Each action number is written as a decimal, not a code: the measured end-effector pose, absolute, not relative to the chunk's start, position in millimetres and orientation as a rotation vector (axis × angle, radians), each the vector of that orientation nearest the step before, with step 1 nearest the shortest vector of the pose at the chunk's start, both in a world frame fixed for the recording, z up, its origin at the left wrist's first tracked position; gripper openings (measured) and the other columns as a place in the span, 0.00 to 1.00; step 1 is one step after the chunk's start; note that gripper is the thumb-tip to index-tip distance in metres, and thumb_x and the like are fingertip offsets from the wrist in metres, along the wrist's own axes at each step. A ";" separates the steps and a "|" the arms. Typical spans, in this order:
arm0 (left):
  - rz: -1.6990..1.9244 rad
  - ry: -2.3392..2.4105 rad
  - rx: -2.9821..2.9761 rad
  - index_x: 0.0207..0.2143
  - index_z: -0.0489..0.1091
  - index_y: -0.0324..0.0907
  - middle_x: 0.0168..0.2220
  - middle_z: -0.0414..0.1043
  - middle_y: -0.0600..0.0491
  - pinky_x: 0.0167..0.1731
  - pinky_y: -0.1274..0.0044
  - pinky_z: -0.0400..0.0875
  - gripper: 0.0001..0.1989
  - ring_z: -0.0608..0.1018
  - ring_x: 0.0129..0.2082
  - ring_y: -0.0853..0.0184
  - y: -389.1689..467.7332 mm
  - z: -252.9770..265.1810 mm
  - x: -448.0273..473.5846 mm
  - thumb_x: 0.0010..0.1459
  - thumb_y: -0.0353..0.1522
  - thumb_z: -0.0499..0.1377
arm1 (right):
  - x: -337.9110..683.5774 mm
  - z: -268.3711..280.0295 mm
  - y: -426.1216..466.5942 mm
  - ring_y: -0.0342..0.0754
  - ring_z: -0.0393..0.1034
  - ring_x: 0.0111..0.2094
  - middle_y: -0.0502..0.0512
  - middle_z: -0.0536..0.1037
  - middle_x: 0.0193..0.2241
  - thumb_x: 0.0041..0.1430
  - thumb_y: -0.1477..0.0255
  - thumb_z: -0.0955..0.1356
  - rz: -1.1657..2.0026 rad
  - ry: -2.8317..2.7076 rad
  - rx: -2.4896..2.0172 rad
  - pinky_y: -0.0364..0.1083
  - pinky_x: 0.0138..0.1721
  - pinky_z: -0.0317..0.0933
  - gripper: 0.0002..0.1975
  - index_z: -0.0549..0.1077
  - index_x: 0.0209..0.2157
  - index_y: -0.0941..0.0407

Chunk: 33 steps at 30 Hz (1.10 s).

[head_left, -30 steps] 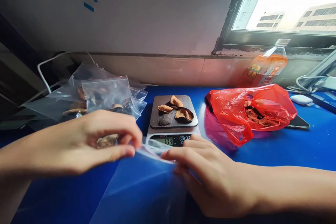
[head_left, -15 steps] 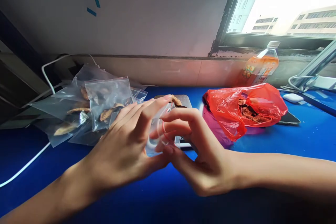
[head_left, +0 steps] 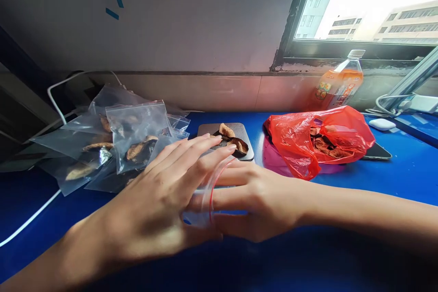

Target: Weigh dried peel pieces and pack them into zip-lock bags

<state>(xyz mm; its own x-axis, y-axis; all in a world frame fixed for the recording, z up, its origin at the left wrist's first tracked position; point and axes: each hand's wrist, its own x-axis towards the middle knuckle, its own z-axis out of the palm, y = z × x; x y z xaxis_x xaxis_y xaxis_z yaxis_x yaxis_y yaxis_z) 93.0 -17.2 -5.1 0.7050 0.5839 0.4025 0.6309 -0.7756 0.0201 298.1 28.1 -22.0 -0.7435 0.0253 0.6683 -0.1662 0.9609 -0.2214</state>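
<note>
A clear zip-lock bag (head_left: 201, 212) with a red line along its mouth is spread between my hands. My left hand (head_left: 160, 200) curves round the bag from the left, its thumb below and fingers above. From the right, the fingers of my right hand (head_left: 255, 196) reach inside the bag's mouth and stretch it wide. Just beyond my fingertips, several dried brown slices (head_left: 237, 146) lie on a small scale (head_left: 244, 130), which my hands partly cover.
Filled clear zip-lock bags (head_left: 137, 118) are piled at left beside a white cable (head_left: 32, 219). At right, a red plastic bag (head_left: 290, 141) of dried slices overlaps a dark flat device (head_left: 378, 153). Behind stands an orange drink bottle (head_left: 342, 84); a white mouse-shaped object (head_left: 382, 124) lies nearby.
My right hand's fingers have gone deeper into the bag's mouth and straightened. Both hands have dropped slightly, uncovering more of the scale and the slices on it.
</note>
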 end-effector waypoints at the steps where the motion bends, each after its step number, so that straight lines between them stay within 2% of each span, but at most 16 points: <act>1: -0.569 -1.003 -2.790 0.66 0.50 0.44 0.61 0.66 0.42 0.62 0.59 0.59 0.41 0.69 0.60 0.49 -15.3 -4.4 89.7 0.56 0.41 0.65 | 298.9 -19.8 28.1 0.47 0.74 0.44 0.60 0.81 0.40 0.63 0.77 0.66 0.334 -2.393 0.115 0.43 0.52 0.66 0.06 0.75 0.39 0.62; 4: -0.544 -1.062 -2.728 0.66 0.52 0.49 0.56 0.72 0.47 0.60 0.56 0.61 0.40 0.76 0.52 0.50 -5.7 -1.8 77.7 0.54 0.38 0.65 | 305.2 -11.8 33.1 0.43 0.74 0.36 0.55 0.80 0.32 0.64 0.77 0.64 0.291 -2.341 0.013 0.42 0.43 0.67 0.06 0.73 0.35 0.59; 6: -0.612 -1.173 -2.620 0.65 0.55 0.50 0.55 0.73 0.47 0.56 0.57 0.66 0.39 0.77 0.51 0.49 2.8 0.5 69.3 0.53 0.41 0.66 | 312.7 -5.8 42.7 0.44 0.71 0.31 0.53 0.78 0.28 0.65 0.74 0.64 0.186 -2.312 -0.301 0.44 0.37 0.65 0.06 0.71 0.34 0.57; 9: -0.743 -1.362 -2.448 0.63 0.60 0.48 0.52 0.75 0.47 0.48 0.63 0.75 0.37 0.78 0.48 0.51 13.6 4.2 59.2 0.53 0.45 0.65 | 323.3 1.4 62.3 0.49 0.70 0.31 0.56 0.77 0.29 0.62 0.64 0.67 -0.080 -2.467 -0.883 0.46 0.33 0.59 0.09 0.71 0.33 0.56; 12: -0.826 -1.426 -2.366 0.63 0.60 0.47 0.50 0.77 0.47 0.46 0.65 0.76 0.39 0.79 0.48 0.50 16.6 5.8 56.0 0.51 0.46 0.66 | 326.3 3.7 75.4 0.53 0.71 0.33 0.57 0.77 0.30 0.59 0.64 0.69 -0.177 -2.672 -1.108 0.46 0.31 0.55 0.09 0.70 0.33 0.55; 16: -0.750 -1.479 -2.379 0.65 0.56 0.46 0.55 0.72 0.45 0.53 0.58 0.73 0.41 0.76 0.53 0.47 9.8 5.3 62.3 0.52 0.45 0.64 | 325.6 4.9 74.7 0.50 0.72 0.33 0.53 0.79 0.32 0.58 0.72 0.68 -0.002 -2.688 -1.026 0.43 0.28 0.53 0.03 0.68 0.34 0.53; 20: -0.680 -1.563 -2.451 0.66 0.51 0.52 0.60 0.68 0.48 0.58 0.56 0.68 0.41 0.74 0.56 0.47 4.9 2.7 68.1 0.53 0.46 0.63 | 332.5 16.8 64.6 0.47 0.71 0.29 0.51 0.78 0.31 0.57 0.72 0.69 0.061 -2.679 -1.004 0.42 0.27 0.53 0.05 0.68 0.34 0.54; 24: -0.749 -1.533 -2.476 0.67 0.45 0.58 0.63 0.64 0.51 0.58 0.55 0.68 0.44 0.72 0.58 0.46 9.6 -4.9 69.0 0.53 0.47 0.63 | 328.9 32.1 51.6 0.43 0.70 0.28 0.51 0.79 0.32 0.56 0.71 0.71 0.083 -2.521 -0.963 0.41 0.27 0.54 0.09 0.70 0.37 0.56; 27: -0.794 -1.491 -2.465 0.67 0.43 0.59 0.63 0.64 0.51 0.56 0.55 0.69 0.47 0.72 0.57 0.46 13.2 -9.3 69.8 0.50 0.45 0.64 | 312.6 35.4 48.4 0.42 0.69 0.27 0.50 0.79 0.31 0.56 0.69 0.72 0.126 -2.455 -0.876 0.41 0.27 0.55 0.10 0.71 0.38 0.57; 30: -0.791 -1.512 -2.446 0.67 0.45 0.58 0.60 0.66 0.49 0.54 0.55 0.70 0.47 0.73 0.56 0.47 13.3 -8.4 70.8 0.50 0.45 0.66 | 299.0 33.4 59.5 0.43 0.71 0.30 0.51 0.79 0.33 0.56 0.67 0.73 0.154 -2.421 -0.754 0.42 0.30 0.58 0.14 0.72 0.42 0.58; 33: -0.822 -1.516 -2.431 0.67 0.45 0.54 0.59 0.68 0.49 0.57 0.57 0.67 0.47 0.73 0.56 0.50 12.8 -5.1 70.7 0.51 0.43 0.67 | 297.2 28.1 81.4 0.45 0.74 0.34 0.54 0.80 0.35 0.61 0.70 0.70 0.162 -2.346 -0.715 0.43 0.34 0.61 0.10 0.71 0.43 0.59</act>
<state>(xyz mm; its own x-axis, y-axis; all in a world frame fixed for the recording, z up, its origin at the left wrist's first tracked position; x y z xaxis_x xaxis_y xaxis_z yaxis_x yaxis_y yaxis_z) 70.7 12.8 -5.1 0.3349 0.7804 0.5281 0.8685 -0.4730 0.1481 297.2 81.4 28.1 -0.6249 0.5348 0.5688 0.4515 0.8419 -0.2956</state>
